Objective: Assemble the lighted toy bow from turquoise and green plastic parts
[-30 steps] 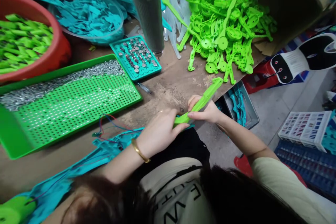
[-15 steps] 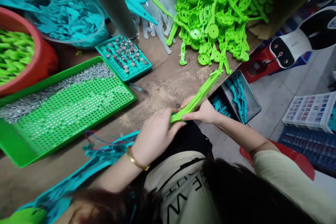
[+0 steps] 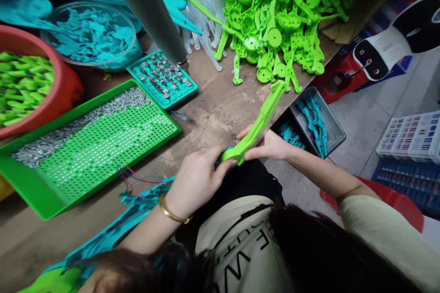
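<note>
A long lime-green plastic part (image 3: 261,116), with a rounded end and a bit of blue under it, is held tilted over the table's front edge. My left hand (image 3: 203,171), with a gold bangle at the wrist, is closed around the rounded end, thumb on top. My right hand (image 3: 270,145) pinches the part farther along its shaft, its fingers partly hidden behind it. The far tip of the part points toward a heap of similar lime-green pieces (image 3: 275,23). Blue-green plastic parts with thin red and blue wires (image 3: 137,210) lie beside my left forearm.
A green perforated tray of small screws (image 3: 103,146) lies left, beside a teal tray of small round metal pieces (image 3: 165,78). A grey post (image 3: 147,13) rises behind it. A red tub (image 3: 68,87) and a clear bowl (image 3: 132,50) hold plastic pieces. Grey bin (image 3: 338,135) stands right.
The lime-green part has turned in my hands, showing more of its side, and its rounded end is more visible. My left hand has shifted slightly left. The camera view has moved a little.
</note>
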